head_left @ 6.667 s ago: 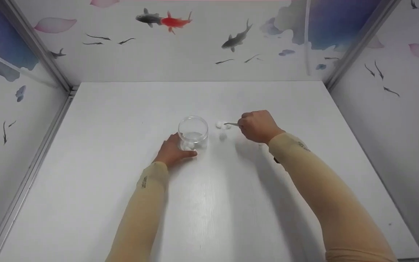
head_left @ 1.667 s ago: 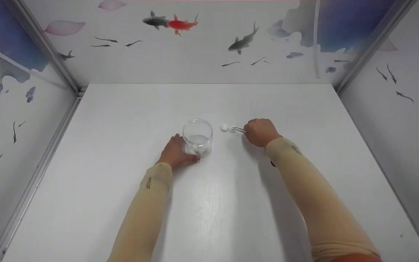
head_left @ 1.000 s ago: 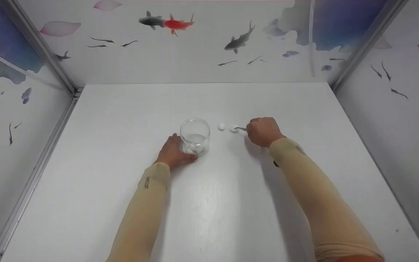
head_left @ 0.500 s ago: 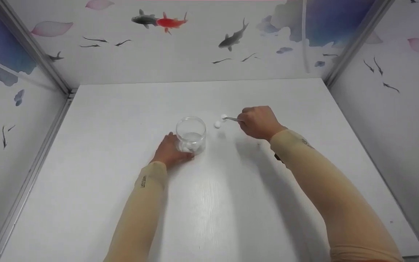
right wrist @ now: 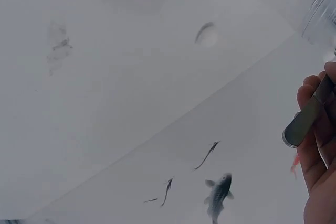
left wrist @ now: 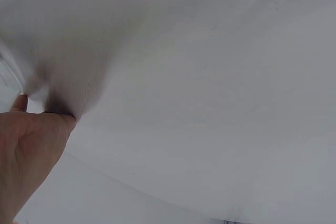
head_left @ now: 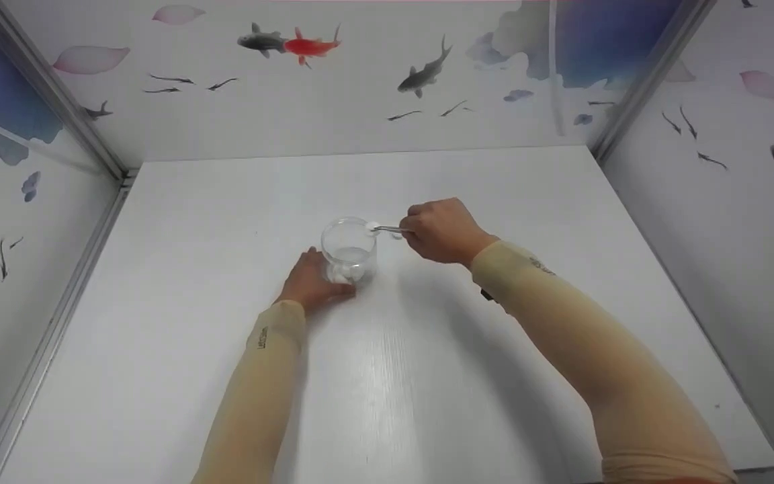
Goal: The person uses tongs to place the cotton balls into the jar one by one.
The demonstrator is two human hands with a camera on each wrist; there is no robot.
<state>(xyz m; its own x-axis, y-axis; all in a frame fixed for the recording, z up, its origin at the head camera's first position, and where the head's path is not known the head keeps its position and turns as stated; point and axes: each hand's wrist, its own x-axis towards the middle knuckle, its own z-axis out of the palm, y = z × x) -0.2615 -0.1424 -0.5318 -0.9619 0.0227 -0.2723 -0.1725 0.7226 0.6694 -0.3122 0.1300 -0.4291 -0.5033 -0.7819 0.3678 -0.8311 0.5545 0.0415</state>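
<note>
My left hand point(head_left: 313, 285) holds a clear round jar point(head_left: 349, 250) around its lower left side, the thumb across the front. Several white cotton balls point(head_left: 343, 274) lie in the bottom of the jar. My right hand point(head_left: 446, 230) grips metal tweezers point(head_left: 387, 229), which point left. At their tips a white cotton ball point(head_left: 372, 228) is at the jar's right rim. Another white ball point(head_left: 397, 236) lies on the table, partly behind the tweezers. The right wrist view shows the tweezers' broad end point(right wrist: 303, 124) sticking out of the hand. In the left wrist view, only part of my left hand point(left wrist: 31, 148) appears.
The white table point(head_left: 226, 222) is enclosed by a back wall point(head_left: 360, 101) and side walls printed with fish and petals. Metal frame strips run along the corners. A small dark speck point(head_left: 717, 406) marks the table's right side.
Earlier, the tweezers were over the balls right of the jar. They have lifted one and carried it left to the rim. Fewer balls lie on the table; the left hand stays on the jar.
</note>
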